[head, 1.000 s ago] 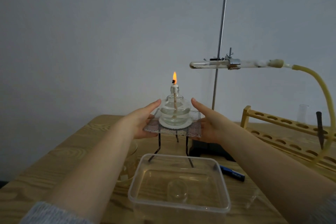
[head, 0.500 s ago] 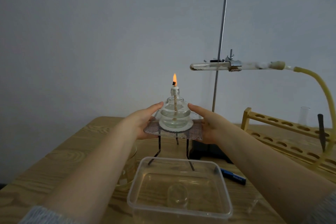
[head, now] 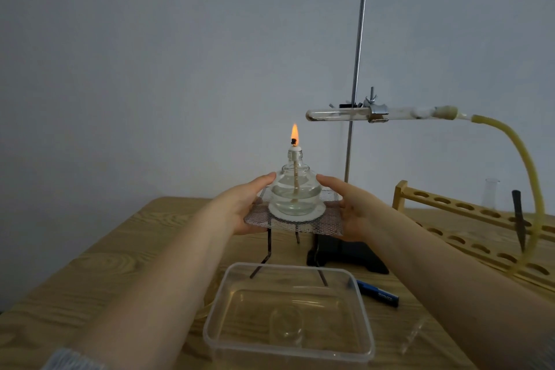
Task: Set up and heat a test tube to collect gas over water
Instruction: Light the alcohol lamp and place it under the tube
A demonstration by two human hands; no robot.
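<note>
A lit alcohol lamp stands on a white disc in the middle of a wire gauze, which lies on a dark tripod on the wooden worktop. Its flame burns upright and orange. The left hand holds the left edge of the gauze and the right hand the right edge; on both, the fingers lie nearly straight along the sides, thumbs on top beside the lamp's glass body, and I cannot tell how the fingers underneath are placed.

To the right and higher than the flame, a test tube lies horizontal in a metal clamp on a retort stand, its closed end pointing left, well to the right of the flame. A yellowish rubber hose leaves the stoppered end and arcs down in front of a wooden test tube rack.

Nearest me, a clear plastic tub sits on the worktop with a small glass vessel lying in it. A blue lighter lies just right of the tub.
</note>
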